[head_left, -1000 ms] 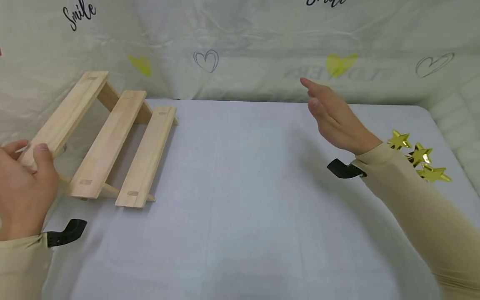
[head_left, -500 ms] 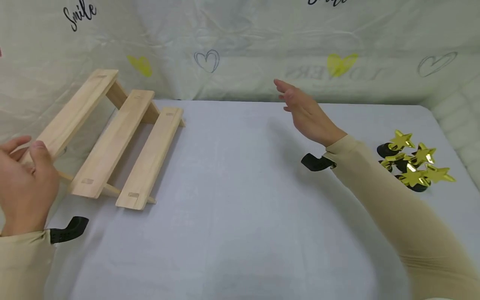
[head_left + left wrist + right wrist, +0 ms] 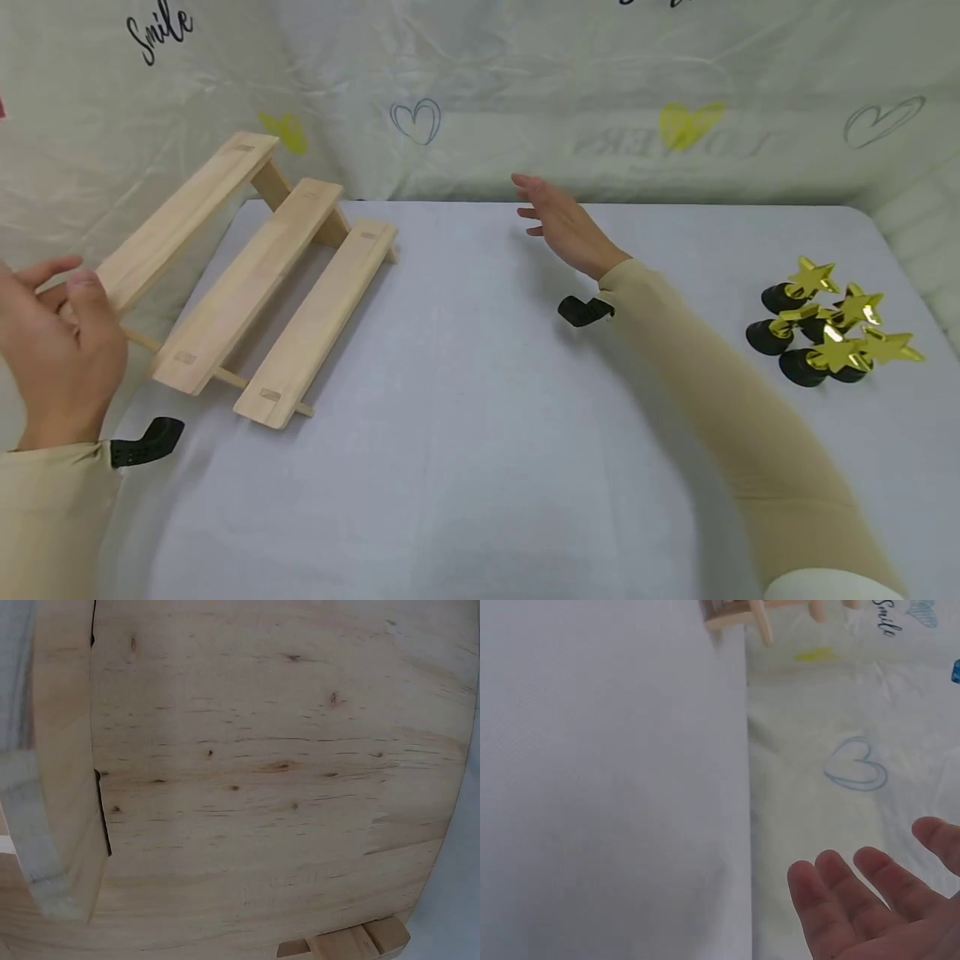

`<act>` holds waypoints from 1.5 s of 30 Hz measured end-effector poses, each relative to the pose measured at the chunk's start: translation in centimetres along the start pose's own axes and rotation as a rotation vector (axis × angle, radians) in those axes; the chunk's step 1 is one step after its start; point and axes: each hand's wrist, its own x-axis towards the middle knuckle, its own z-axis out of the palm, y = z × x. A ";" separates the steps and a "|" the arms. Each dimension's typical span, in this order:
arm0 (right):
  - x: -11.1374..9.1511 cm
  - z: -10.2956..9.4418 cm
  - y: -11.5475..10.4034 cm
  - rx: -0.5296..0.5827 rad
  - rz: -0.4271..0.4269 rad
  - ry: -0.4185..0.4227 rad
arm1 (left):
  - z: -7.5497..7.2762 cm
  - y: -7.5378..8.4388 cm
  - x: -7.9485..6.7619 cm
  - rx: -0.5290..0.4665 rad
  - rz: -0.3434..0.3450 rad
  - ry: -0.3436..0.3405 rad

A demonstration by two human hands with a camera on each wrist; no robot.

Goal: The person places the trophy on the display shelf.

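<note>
A three-step wooden display stand [image 3: 251,292] stands at the left of the table, slanting toward the back. My left hand [image 3: 63,350] holds the near end of its top step between thumb and fingers. Pale wood of the stand [image 3: 262,787] fills the left wrist view, where the hand itself is hidden. My right hand [image 3: 566,225] hovers over the back middle of the table with fingers spread loosely and nothing in them. Those fingers also show at the lower right of the right wrist view, near part of the stand [image 3: 742,615] at the top.
Several gold star trophies [image 3: 813,279] on black bases cluster at the right of the white-covered table [image 3: 487,467]. Behind the table's back edge hangs a pale sheet [image 3: 510,75] printed with hearts and lettering.
The stand's far end has swung right, its near end shifting slightly, with my left hand on it. My right hand has moved left, and the trophies behind its sleeve have come into view.
</note>
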 end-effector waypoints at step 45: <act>9.2 11.0 -6.0 0.299 -0.001 -0.160 | 2.0 2.9 -2.0 -0.549 -0.576 0.120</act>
